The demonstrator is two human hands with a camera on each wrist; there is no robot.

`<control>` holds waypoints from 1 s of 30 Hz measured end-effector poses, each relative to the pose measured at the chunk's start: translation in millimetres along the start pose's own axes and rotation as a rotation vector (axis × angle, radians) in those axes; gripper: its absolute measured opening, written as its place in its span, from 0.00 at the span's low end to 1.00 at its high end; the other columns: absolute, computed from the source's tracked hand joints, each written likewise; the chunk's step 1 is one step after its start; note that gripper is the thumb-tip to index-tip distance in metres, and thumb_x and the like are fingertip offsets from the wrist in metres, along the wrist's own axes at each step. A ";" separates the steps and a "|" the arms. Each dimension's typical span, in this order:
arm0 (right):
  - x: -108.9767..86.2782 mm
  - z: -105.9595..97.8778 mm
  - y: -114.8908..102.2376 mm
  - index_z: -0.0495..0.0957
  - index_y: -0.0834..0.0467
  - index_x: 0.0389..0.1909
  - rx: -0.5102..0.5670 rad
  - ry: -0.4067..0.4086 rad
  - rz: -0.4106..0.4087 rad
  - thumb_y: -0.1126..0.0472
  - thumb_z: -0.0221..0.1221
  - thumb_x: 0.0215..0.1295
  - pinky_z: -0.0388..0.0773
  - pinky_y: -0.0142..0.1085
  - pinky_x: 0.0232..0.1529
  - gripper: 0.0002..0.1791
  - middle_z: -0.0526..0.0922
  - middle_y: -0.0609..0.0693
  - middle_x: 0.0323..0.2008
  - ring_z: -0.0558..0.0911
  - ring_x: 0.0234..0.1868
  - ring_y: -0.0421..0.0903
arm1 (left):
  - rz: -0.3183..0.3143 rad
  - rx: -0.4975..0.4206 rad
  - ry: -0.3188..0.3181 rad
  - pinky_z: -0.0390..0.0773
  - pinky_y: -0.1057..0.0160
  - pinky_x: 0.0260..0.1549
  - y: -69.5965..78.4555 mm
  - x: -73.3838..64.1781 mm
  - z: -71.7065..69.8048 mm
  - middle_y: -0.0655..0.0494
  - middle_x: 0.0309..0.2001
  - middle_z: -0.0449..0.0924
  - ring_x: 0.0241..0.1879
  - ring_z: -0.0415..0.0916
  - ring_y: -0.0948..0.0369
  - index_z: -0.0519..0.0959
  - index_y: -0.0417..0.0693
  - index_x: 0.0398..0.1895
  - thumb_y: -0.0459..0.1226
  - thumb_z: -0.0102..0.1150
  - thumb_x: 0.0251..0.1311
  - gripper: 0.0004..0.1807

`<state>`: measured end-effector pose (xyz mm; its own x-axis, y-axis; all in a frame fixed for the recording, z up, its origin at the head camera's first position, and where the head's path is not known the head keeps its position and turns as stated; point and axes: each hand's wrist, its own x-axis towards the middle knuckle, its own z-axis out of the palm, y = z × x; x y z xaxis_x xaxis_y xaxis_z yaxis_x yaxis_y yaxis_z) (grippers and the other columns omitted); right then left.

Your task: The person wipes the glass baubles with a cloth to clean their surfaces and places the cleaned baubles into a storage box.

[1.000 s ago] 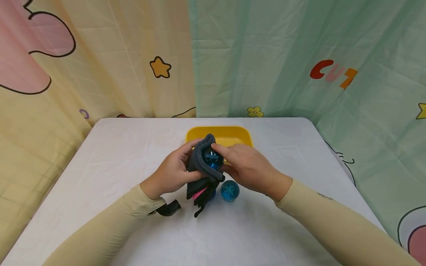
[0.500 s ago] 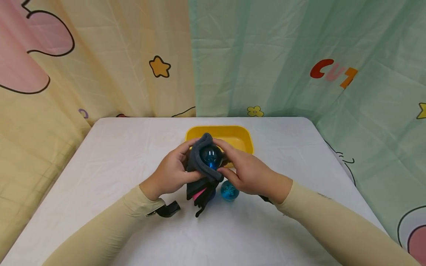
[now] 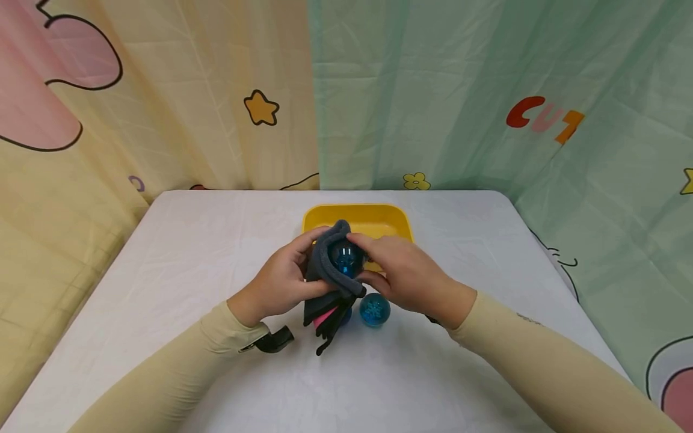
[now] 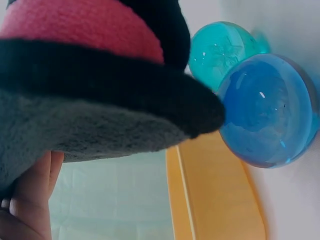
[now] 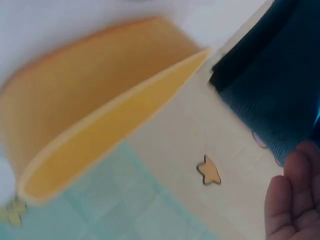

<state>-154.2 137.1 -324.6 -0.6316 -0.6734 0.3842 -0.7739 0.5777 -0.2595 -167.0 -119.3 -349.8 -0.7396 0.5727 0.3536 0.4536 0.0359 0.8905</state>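
Above the table, my left hand grips a grey cloth with black edging and a pink part, folded around a clear dark blue ball. The ball's front shows in the cloth's opening. My right hand holds the ball from the right, index finger at its top and thumb near its lower edge. Below the hands, a teal ball sits on the table. Beside it is a blue ball, mostly hidden by the cloth in the head view but plain in the left wrist view.
A yellow tray stands on the white-covered table just behind the hands, partly hidden by them. Patterned curtains hang behind and along both sides. A black strap end sticks out from the left sleeve.
My right hand shifted its fingers down around the ball's right side, then back up to its top edge. The ball and cloth moved slightly left, then right again. My left hand kept its grip.
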 end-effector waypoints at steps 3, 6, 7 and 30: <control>0.3 1.1 -3.4 0.70 0.61 0.71 0.266 -0.079 0.207 0.55 0.66 0.74 0.86 0.34 0.44 0.31 0.90 0.50 0.46 0.86 0.40 0.40 | -0.004 0.020 0.003 0.86 0.64 0.54 0.5 1.0 1.3 0.40 0.64 0.80 0.54 0.84 0.53 0.64 0.43 0.78 0.23 0.71 0.59 0.43; -0.3 2.7 -4.5 0.74 0.61 0.68 0.400 -0.098 0.301 0.54 0.60 0.79 0.86 0.34 0.42 0.23 0.90 0.48 0.43 0.84 0.38 0.40 | -0.012 0.032 0.005 0.87 0.64 0.52 -0.1 0.7 2.1 0.40 0.61 0.81 0.51 0.84 0.53 0.64 0.44 0.78 0.23 0.72 0.59 0.44; -0.1 2.9 -4.7 0.73 0.61 0.69 0.400 -0.101 0.298 0.53 0.59 0.80 0.86 0.35 0.44 0.24 0.90 0.48 0.44 0.84 0.39 0.40 | -0.014 0.032 0.008 0.87 0.64 0.52 -0.2 0.4 2.1 0.40 0.61 0.82 0.50 0.84 0.54 0.64 0.44 0.78 0.23 0.72 0.58 0.44; 0.0 0.9 -8.2 0.70 0.60 0.71 0.262 -0.107 0.235 0.53 0.64 0.75 0.87 0.35 0.45 0.30 0.89 0.46 0.44 0.85 0.40 0.41 | -0.006 0.053 0.004 0.86 0.65 0.54 1.7 -2.3 0.4 0.41 0.62 0.81 0.52 0.84 0.54 0.64 0.44 0.78 0.24 0.71 0.60 0.43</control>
<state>-147.9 131.9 -323.2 -0.7841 -0.5890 0.1957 -0.5843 0.5942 -0.5527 -164.3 -120.2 -349.2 -0.7442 0.5689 0.3501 0.4752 0.0827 0.8760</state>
